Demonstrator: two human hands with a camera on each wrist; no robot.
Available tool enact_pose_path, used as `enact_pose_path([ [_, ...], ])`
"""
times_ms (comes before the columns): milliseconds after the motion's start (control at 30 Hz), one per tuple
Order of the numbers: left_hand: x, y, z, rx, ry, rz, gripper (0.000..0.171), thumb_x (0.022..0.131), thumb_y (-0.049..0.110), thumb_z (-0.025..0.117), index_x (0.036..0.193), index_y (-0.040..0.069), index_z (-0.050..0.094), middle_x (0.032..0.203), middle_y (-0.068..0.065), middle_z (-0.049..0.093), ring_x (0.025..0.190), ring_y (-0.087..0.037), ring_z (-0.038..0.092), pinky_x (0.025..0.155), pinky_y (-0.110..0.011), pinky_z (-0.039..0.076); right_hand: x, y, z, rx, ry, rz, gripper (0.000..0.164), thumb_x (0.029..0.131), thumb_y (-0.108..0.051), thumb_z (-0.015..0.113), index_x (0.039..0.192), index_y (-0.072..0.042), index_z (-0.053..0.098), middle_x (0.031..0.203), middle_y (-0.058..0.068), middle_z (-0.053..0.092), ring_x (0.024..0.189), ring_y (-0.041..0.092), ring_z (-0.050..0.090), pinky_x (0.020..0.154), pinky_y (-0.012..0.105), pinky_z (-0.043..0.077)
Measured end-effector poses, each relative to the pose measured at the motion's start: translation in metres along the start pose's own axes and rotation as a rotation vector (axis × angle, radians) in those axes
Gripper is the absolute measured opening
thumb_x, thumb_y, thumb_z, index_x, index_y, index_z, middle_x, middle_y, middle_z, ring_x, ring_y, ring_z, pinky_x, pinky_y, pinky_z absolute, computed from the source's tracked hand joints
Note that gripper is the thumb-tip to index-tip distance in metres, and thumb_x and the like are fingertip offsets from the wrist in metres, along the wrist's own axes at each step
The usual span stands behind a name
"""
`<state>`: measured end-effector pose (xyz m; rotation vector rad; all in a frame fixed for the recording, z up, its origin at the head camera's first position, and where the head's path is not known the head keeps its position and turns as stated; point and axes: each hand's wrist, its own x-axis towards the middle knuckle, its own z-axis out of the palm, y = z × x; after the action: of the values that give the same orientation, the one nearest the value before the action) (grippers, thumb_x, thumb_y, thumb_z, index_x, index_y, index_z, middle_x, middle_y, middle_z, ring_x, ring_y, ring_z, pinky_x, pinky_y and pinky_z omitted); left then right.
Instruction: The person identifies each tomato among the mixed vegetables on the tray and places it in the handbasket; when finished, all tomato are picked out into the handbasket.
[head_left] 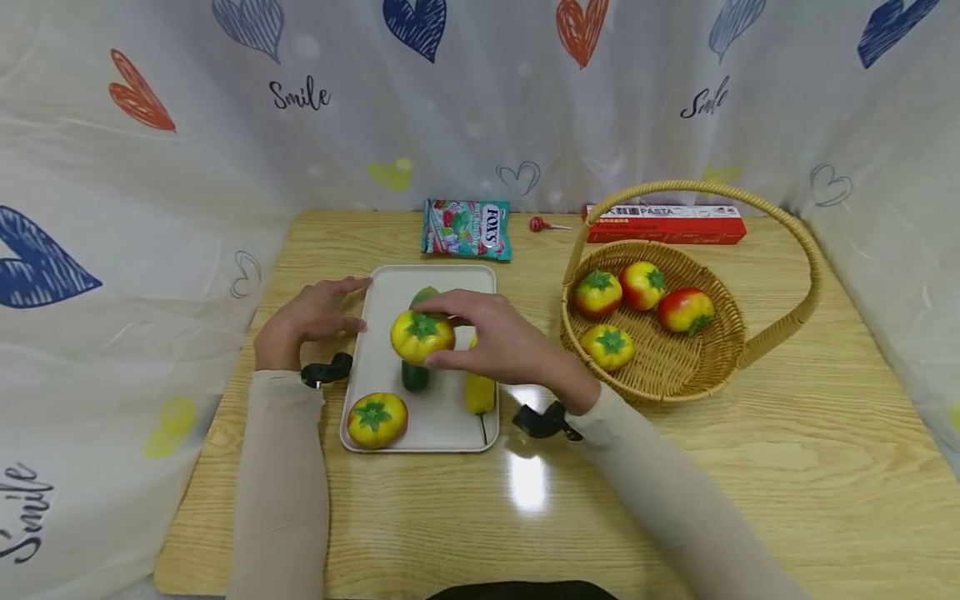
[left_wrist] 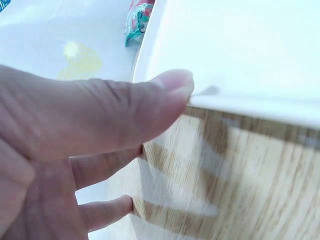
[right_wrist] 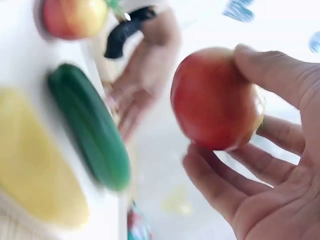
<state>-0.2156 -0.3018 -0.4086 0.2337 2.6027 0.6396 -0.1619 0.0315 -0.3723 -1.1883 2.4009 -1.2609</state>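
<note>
Above the white tray [head_left: 442, 429], my right hand [head_left: 506, 337] grips a red-and-yellow tomato [head_left: 422, 337] with a green leafy top, thumb on one side and fingers on the other. The right wrist view shows the red underside of this tomato [right_wrist: 215, 100]. Below it on the tray lies a green cucumber [head_left: 415, 377], partly hidden in the head view. A yellow elongated vegetable [head_left: 480, 394] with a thin dark stem lies to its right. Another tomato [head_left: 377, 420] sits in the near left corner. My left hand [head_left: 313, 317] touches the tray's left edge, thumb straight.
A wicker basket [head_left: 720, 367] with a tall handle stands on the right, holding several tomatoes [head_left: 609, 347]. Along the back lie a teal candy bag [head_left: 465, 229], a red lollipop [head_left: 537, 224] and a red pasta box [head_left: 667, 227]. A patterned curtain [head_left: 480, 108] hangs behind the table.
</note>
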Motion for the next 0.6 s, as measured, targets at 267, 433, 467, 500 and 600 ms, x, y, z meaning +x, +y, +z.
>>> enact_pose_path([
  [267,0.0,0.0,0.0,0.009,-0.004,-0.014,0.082,0.103,0.024,0.077,0.172,0.013,0.035,0.177,-0.028,0.027,0.163,-0.055,0.026,0.131,-0.071,0.026,-0.081,0.022,-0.052,0.098,0.184,0.141,0.06,0.098,-0.014,0.085,0.153,-0.013,0.064,0.156,0.007,0.063,0.134,0.026,0.068,0.111,0.032,0.059],
  [433,0.002,-0.001,0.002,0.007,0.0,-0.011,0.081,0.103,0.023,0.077,0.172,0.013,0.036,0.178,-0.029,0.026,0.163,-0.055,0.026,0.131,-0.071,0.026,-0.128,0.045,-0.08,0.07,0.305,0.273,0.059,0.096,-0.009,0.086,0.151,-0.008,0.065,0.152,0.015,0.066,0.134,0.034,0.068,0.107,0.012,0.053],
  [467,0.002,-0.001,0.002,0.004,0.002,-0.011,0.081,0.102,0.023,0.077,0.172,0.013,0.036,0.177,-0.029,0.026,0.163,-0.055,0.026,0.131,-0.071,0.027,-0.137,0.049,-0.085,0.068,0.325,0.308,0.059,0.096,-0.01,0.085,0.151,-0.008,0.064,0.152,0.016,0.065,0.136,0.033,0.068,0.105,0.01,0.052],
  [500,0.002,-0.001,0.002,0.002,0.003,-0.01,0.081,0.102,0.023,0.077,0.172,0.013,0.036,0.178,-0.029,0.026,0.163,-0.055,0.026,0.131,-0.071,0.027,-0.145,0.054,-0.089,0.068,0.346,0.34,0.058,0.097,-0.01,0.085,0.151,-0.008,0.064,0.153,0.017,0.064,0.137,0.031,0.067,0.104,0.009,0.052],
  [600,0.001,-0.001,0.002,-0.003,0.007,-0.009,0.081,0.102,0.023,0.077,0.172,0.013,0.036,0.178,-0.028,0.027,0.163,-0.055,0.026,0.131,-0.071,0.027,-0.166,0.068,-0.1,0.044,0.395,0.418,0.059,0.098,-0.011,0.084,0.154,-0.008,0.062,0.155,0.02,0.061,0.133,0.016,0.069,0.099,0.007,0.054],
])
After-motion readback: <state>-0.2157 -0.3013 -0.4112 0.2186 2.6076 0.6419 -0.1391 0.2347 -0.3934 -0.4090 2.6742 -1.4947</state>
